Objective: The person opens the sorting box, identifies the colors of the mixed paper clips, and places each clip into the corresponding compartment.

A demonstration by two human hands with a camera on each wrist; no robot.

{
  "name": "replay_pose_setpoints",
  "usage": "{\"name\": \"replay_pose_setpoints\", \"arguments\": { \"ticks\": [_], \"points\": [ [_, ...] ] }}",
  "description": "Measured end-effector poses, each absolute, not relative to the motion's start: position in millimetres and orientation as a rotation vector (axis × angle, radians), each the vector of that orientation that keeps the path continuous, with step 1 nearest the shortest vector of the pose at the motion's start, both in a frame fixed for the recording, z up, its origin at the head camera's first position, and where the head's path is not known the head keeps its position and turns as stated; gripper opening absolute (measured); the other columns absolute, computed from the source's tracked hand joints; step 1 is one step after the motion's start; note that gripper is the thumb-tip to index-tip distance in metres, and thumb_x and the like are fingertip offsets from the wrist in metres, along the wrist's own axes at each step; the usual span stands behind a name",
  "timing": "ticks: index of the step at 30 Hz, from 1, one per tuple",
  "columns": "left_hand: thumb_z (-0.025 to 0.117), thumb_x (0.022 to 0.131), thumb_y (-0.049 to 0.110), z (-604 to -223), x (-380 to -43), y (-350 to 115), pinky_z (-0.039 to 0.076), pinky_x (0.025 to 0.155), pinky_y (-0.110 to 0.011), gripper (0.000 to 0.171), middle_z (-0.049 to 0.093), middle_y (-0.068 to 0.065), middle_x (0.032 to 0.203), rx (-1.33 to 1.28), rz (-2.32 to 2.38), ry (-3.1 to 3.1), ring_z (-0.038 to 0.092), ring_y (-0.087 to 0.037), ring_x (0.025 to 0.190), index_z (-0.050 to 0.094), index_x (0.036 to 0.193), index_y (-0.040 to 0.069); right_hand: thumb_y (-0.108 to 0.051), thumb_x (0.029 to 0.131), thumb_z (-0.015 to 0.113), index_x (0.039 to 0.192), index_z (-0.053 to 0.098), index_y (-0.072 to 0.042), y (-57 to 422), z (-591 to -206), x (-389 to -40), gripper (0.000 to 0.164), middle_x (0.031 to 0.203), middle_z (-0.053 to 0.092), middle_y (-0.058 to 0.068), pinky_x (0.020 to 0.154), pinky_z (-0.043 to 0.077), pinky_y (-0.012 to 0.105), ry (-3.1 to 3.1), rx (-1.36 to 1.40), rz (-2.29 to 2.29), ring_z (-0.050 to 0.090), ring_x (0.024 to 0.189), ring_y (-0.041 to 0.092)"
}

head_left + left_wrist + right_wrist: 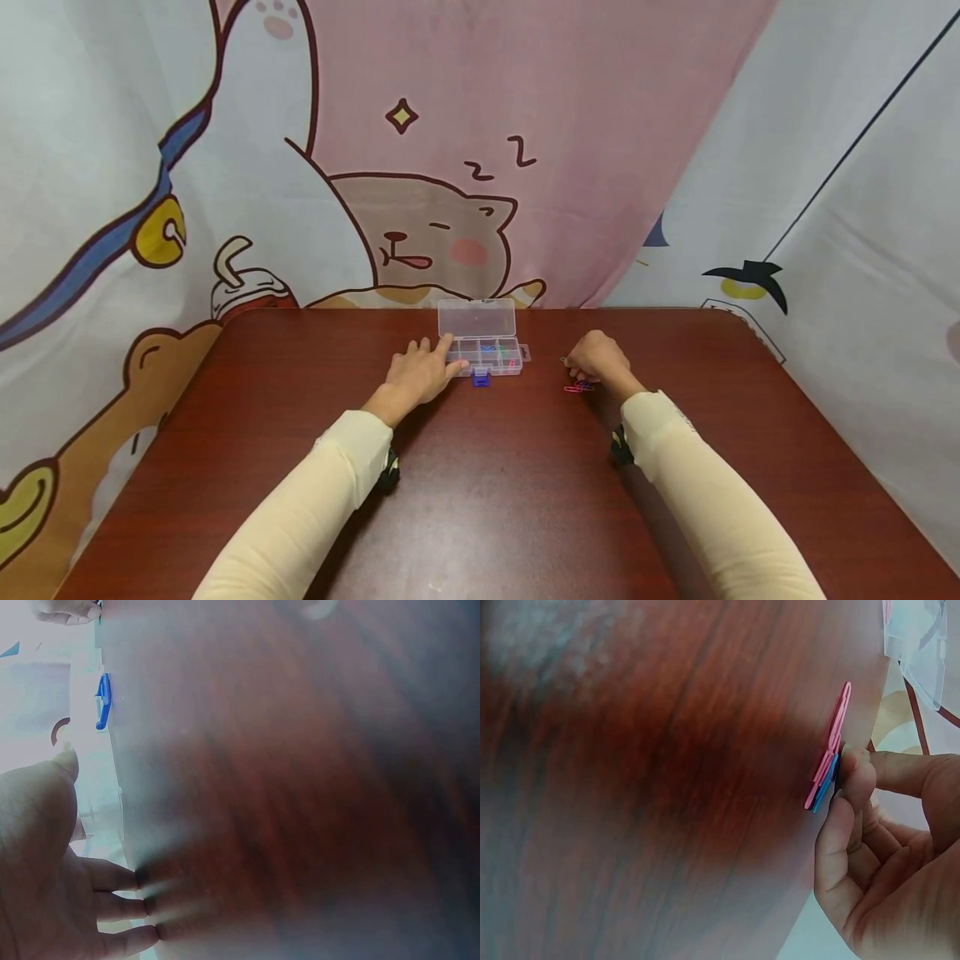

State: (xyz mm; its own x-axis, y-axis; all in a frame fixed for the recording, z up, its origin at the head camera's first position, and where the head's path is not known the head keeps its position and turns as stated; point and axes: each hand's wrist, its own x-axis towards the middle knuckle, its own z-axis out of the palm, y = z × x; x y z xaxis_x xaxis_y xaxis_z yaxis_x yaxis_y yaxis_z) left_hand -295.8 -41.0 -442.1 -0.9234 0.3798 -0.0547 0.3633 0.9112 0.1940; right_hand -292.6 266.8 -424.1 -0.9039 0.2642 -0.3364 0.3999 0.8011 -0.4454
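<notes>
A clear plastic compartment box (480, 357) stands with its lid (477, 318) raised. Blue, green and pink clips lie in some of its compartments. My left hand (417, 372) reaches to the box's left end with fingers spread, and the thumb is over its front left edge. In the left wrist view, fingertips (124, 939) of that hand touch the table. Right of the box, my right hand (597, 360) pinches a small, light-coloured paper clip (563, 359), mostly hidden by the fingers. Pink paper clips (832, 746) and a blue one (823, 787) lie just beside that hand.
The blue latch (481, 379) hangs at the box's front, and a clear hanging tab (525, 353) sticks out on its right. Behind the brown table (480, 483) hangs a printed cartoon curtain (585, 150).
</notes>
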Motion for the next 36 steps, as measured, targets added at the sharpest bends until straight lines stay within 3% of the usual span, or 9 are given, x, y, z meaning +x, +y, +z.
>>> {"name": "replay_pose_setpoints", "arguments": {
  "ticks": [19,36],
  "points": [
    [0.033,0.099,0.061,-443,-294,-42,0.037,0.102,-0.061,0.069,0.040,-0.024,0.148,0.561,0.281,2.970,0.038,-0.042,0.136,0.026,0.154,0.019,-0.024,0.088,0.067,0.067,0.074,-0.010,263,-426,-293,0.026,0.060,0.067,0.001,0.050,0.049,0.028,2.740,0.532,-0.694,0.060,0.051,0.012],
    [0.030,0.099,0.063,-443,-296,-41,0.038,0.102,-0.060,0.070,0.039,-0.025,0.149,0.574,0.258,2.979,0.037,-0.042,0.137,0.025,0.155,0.020,-0.018,0.088,0.064,0.079,0.073,-0.002,273,-413,-293,0.020,0.060,0.064,0.002,0.050,0.049,0.027,2.769,0.391,-0.905,0.057,0.051,0.012]
  ]
}}
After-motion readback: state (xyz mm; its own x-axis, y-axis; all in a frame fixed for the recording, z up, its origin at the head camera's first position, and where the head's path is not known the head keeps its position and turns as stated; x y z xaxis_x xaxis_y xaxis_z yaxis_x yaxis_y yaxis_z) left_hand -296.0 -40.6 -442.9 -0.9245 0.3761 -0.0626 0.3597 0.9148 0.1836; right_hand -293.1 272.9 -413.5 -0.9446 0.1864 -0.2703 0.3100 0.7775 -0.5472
